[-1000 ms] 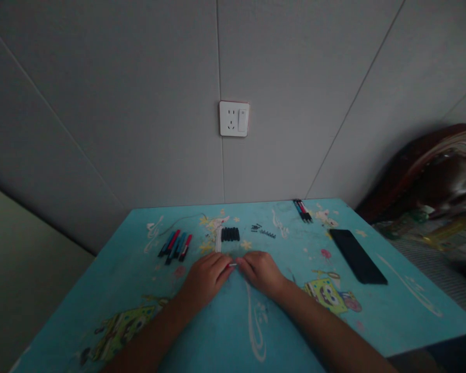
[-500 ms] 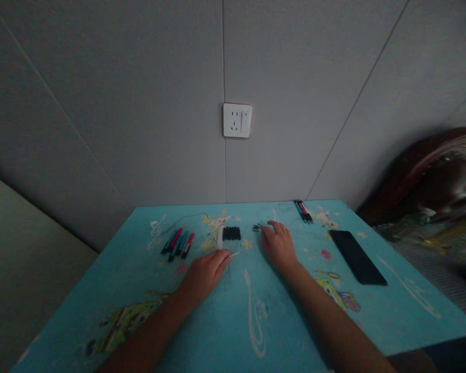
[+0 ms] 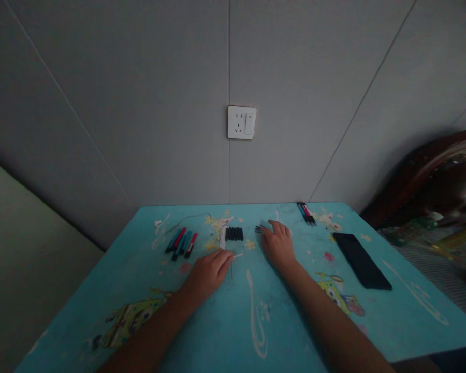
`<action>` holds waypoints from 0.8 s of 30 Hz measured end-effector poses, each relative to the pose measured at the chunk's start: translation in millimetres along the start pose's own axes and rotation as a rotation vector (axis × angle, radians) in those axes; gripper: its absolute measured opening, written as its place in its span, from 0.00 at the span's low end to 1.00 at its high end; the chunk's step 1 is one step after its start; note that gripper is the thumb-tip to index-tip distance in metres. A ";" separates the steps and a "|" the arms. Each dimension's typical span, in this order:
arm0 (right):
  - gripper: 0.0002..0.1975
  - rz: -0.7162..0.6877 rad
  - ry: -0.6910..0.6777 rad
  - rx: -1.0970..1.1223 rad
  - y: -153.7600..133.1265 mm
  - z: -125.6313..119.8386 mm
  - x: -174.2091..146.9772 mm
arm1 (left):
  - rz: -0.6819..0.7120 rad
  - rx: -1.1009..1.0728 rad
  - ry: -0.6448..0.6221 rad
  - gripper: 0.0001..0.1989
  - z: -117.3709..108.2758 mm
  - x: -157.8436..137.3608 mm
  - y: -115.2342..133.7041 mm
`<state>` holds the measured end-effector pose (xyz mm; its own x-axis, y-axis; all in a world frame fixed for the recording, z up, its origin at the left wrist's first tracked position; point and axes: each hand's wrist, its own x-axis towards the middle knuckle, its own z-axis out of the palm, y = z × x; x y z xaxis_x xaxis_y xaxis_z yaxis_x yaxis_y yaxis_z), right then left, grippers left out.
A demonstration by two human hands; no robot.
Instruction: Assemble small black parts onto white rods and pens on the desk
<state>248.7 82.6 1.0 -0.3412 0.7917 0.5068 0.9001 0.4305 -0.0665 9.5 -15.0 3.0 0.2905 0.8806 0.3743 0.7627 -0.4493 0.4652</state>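
- Pinching white stick (image 3: 238,255) in left hand (image 3: 212,268), probably to bare its tip.
- Holding right hand (image 3: 278,245) beside small parts (image 3: 258,229), probably clustered for picking; cannot tell grip.

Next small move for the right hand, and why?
Probably pinch one of the small dark pieces: the right hand is right beside them, fingers reaching their way, while the left hand already holds a thin white stick. Whether the fingertips touch a piece is unclear.
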 end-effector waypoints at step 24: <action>0.09 0.012 0.002 0.033 -2.3 7.9 0.7 | 0.015 0.035 0.006 0.12 3.4 0.1 -1.4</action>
<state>244.2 85.6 -5.3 -0.3298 0.7959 0.5077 0.8946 0.4353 -0.1012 10.3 -13.8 -0.3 0.2984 0.8728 0.3863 0.7781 -0.4568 0.4311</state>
